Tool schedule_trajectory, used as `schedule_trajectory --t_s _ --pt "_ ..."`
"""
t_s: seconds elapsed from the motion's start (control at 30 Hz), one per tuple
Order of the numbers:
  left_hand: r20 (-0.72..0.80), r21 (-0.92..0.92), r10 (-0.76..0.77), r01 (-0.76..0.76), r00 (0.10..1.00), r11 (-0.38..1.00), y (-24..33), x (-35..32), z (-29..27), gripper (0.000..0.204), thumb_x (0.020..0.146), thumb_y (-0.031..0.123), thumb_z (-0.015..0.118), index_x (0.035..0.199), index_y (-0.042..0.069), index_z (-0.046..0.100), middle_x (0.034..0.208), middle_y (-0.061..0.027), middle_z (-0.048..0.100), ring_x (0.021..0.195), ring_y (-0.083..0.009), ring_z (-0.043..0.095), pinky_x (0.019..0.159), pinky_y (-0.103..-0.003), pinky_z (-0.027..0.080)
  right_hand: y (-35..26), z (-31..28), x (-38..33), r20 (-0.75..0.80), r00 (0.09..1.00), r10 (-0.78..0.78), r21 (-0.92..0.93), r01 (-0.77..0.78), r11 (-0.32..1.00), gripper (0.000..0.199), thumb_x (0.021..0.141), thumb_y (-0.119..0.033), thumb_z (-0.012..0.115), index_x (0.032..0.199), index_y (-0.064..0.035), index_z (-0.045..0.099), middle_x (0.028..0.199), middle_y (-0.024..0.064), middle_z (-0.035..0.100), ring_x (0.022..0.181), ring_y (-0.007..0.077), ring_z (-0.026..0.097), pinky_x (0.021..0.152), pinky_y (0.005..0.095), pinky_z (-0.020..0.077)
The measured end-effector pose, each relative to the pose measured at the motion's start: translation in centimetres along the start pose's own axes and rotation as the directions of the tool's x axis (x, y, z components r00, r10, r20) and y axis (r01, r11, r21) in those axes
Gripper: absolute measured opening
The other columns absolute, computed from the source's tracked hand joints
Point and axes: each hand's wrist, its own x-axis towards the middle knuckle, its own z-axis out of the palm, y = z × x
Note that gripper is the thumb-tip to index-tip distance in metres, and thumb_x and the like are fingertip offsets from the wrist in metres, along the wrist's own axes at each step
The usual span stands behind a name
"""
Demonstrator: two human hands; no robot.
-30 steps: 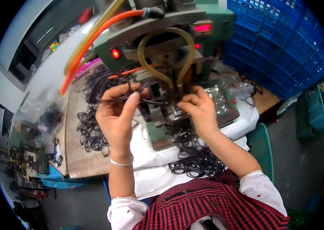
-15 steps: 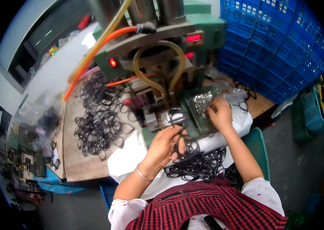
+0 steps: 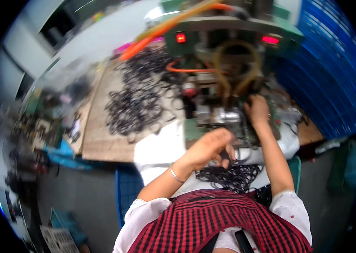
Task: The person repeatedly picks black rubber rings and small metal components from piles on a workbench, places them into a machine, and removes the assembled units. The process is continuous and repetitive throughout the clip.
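Left hand (image 3: pixel 214 147) is sitting in front of the green press (image 3: pixel 287 36), just above the near pile of black loops (image 3: pixel 232 178) in view. Fingers are curling in, thumb side up. Dark strip is showing at the fingertips, but blur is hiding the pinch; can't tell if they're closing on a loop. Right hand (image 3: pixel 257 110) is reaching in beside the metal block (image 3: pixel 225 116), on its right. Its fingers are bending down, tips are blurring into the dark machine parts; can't tell whether they're together or what they're touching.

Loops: near pile is lying on the white sheet (image 3: pixel 159 145), between the press and the checked apron (image 3: pixel 211 211). Far pile of black loops (image 3: pixel 133 105) is spreading over the wooden tabletop (image 3: pixel 106 145), left of the press.

Edges/room: hands are working apart, with the block's right end and a narrow gap between. Left forearm is having the most side room: white sheet, then wood running out to the front edge. Blue crate (image 3: pixel 128 189) is standing below that edge. Right side is tighter: plastic bag (image 3: pixel 291 116) is lying just past the right hand, stacked blue crates (image 3: pixel 329 76) are walling off the far right. Yellowish hose (image 3: pixel 257 63) is looping down over the block, ending near the right fingertips. Red knob (image 3: pixel 190 91) is sticking out left of the block, well apart from both hands.
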Motion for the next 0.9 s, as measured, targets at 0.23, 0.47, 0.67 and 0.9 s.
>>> schedule_trajectory --t_s 0.23,0.47,0.67,0.9 --pt "-0.586 0.762 0.701 -0.019 0.405 0.648 -3.5 -10.1 -12.5 0.013 0.09 0.003 0.065 0.102 0.003 0.069 0.097 -0.0073 0.07 0.087 -0.0195 0.064 0.077 -0.029 0.051 -0.1 -5.3 -4.0 0.018 0.936 0.351 0.563 -0.3 0.77 0.013 0.088 -0.006 0.068 0.1 -0.0024 0.069 0.085 0.0087 0.071 0.077 0.016 0.066 0.074 0.0292 0.0513" --pt "-0.059 0.735 0.727 0.522 0.684 -0.432 -0.9 -8.9 -21.2 0.038 0.078 0.002 0.069 0.114 0.014 0.074 0.147 -0.0136 0.052 0.101 -0.0339 0.057 0.101 -0.047 0.042 -1.1 -5.5 -2.6 0.024 0.956 0.294 0.597 -0.249 0.762 0.015 0.086 -0.005 0.07 0.101 -0.0006 0.071 0.088 0.0109 0.073 0.083 0.0186 0.069 0.079 0.0298 0.0522" --pt "-0.209 0.926 0.796 0.377 0.568 -0.026 -4.0 -5.2 -24.7 0.033 0.081 0.007 0.07 0.113 0.01 0.074 0.138 -0.0111 0.061 0.098 -0.032 0.059 0.093 -0.042 0.048 0.4 -7.5 -7.3 -0.13 0.94 0.314 0.45 -0.227 0.864 0.012 0.082 -0.003 0.072 0.094 -0.0013 0.073 0.089 0.0084 0.071 0.081 0.0178 0.065 0.075 0.0289 0.0505" --pt "-0.091 0.978 0.96 0.205 0.263 0.036 0.3 -2.5 -18.4 0.02 0.096 0.015 0.064 0.109 0.003 0.073 0.093 -0.0075 0.072 0.07 -0.0189 0.057 0.065 -0.029 0.046 -6.8 -13.4 -3.9 0.075 0.991 0.114 0.751 -0.131 0.647 0.015 0.082 -0.002 0.072 0.097 -0.0011 0.073 0.089 0.0059 0.07 0.087 0.0149 0.066 0.08 0.0272 0.0506"
